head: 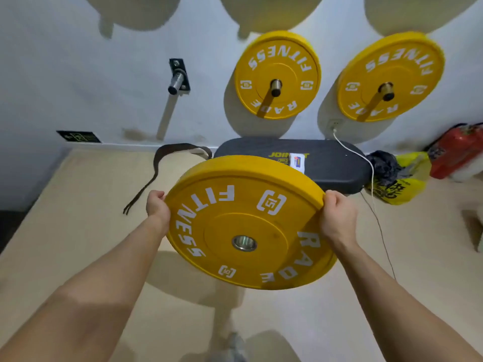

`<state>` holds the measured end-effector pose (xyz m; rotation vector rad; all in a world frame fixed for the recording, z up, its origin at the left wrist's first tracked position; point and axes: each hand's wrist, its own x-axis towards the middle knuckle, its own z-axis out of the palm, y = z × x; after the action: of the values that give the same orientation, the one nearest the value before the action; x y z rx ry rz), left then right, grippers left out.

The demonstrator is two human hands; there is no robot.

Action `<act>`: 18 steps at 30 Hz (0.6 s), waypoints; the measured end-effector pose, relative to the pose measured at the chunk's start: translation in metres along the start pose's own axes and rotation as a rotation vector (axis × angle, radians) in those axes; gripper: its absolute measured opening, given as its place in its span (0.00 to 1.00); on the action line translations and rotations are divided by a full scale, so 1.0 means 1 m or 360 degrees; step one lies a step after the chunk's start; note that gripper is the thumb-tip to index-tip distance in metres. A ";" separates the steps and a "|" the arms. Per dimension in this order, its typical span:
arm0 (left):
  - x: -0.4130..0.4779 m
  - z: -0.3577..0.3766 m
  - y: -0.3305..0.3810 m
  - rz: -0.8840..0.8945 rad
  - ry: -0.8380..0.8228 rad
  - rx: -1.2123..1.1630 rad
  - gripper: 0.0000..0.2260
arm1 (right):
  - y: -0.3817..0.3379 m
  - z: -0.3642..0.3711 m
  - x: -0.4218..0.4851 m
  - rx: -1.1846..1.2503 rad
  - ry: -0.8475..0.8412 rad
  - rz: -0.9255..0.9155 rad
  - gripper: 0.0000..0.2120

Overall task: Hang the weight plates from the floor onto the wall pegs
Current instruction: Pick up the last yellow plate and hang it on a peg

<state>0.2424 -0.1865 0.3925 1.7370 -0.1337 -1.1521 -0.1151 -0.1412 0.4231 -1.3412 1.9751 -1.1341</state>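
Note:
I hold a yellow weight plate [245,223] with white "FITNESS" lettering above the floor, tilted with its face up toward me. My left hand [156,205] grips its left rim and my right hand [338,215] grips its right rim. On the wall ahead, two more yellow plates hang on pegs, one in the middle [277,74] and one at the right [389,77]. A bare metal peg [177,81] sticks out of the wall to the left of them.
A dark padded board [332,163] lies on the floor by the wall with a white cable [366,163] over it. A brown strap [156,176] lies at the left. Yellow and red bags [407,184] sit at the right.

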 end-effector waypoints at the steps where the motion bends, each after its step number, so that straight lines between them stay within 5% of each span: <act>1: 0.006 -0.013 0.041 -0.0002 0.0043 0.0002 0.16 | -0.040 0.011 0.009 0.0007 -0.0030 -0.0001 0.17; 10: 0.083 -0.036 0.265 0.0261 0.0237 -0.0128 0.11 | -0.241 0.118 0.120 0.0023 -0.0147 -0.0091 0.21; 18: 0.246 0.020 0.409 0.0320 0.0179 -0.0133 0.11 | -0.332 0.249 0.276 0.0052 -0.0120 -0.0111 0.18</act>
<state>0.5236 -0.5375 0.5539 1.6691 -0.1849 -0.9001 0.1347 -0.5405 0.5852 -1.4246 1.8620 -1.1254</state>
